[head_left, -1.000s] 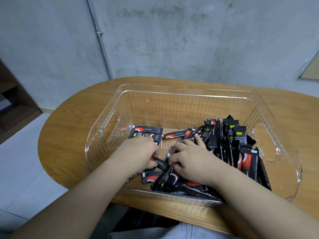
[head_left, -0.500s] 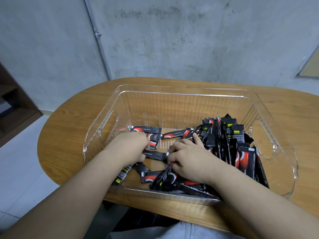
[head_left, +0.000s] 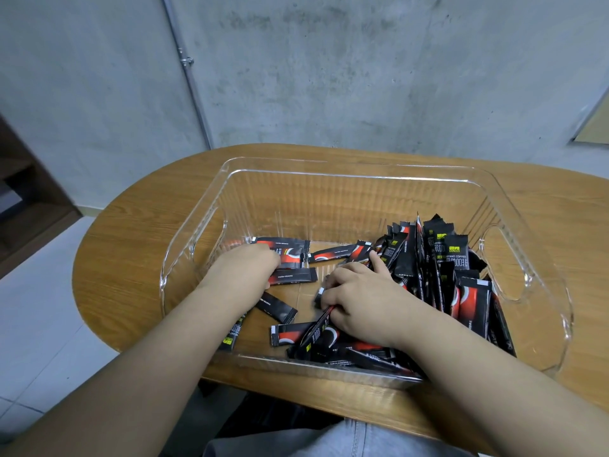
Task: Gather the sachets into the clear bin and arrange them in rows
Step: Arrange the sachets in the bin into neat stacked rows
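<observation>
Left hand: the left hand (head_left: 245, 270) is inside the clear bin (head_left: 356, 173), knuckles up, fingers curled down onto a flat sachet (head_left: 293, 276) at the bin's left; whether it truly pinches that sachet cannot be told.
Right hand: the right hand (head_left: 357, 300) sits mid-bin, fingers curled round a sachet on edge (head_left: 318, 328), index finger stretched toward the standing sachets.
Loose sachets: several black-and-red sachets lie flat and crooked on the bin floor, one wide packet (head_left: 290, 252) just beyond the left hand, one slanted sachet (head_left: 276, 306) below it, and a heap (head_left: 359, 352) along the near wall under the right wrist.
Standing row: a packed row of sachets (head_left: 438, 258) stands upright against the bin's right side, leaning a little.
Clear bin: it rests on the wooden bench (head_left: 131, 245), with handle cut-outs in both end walls.
Surroundings: a grey concrete wall (head_left: 329, 77) with a thin pipe (head_left: 188, 70) is behind the bench.
</observation>
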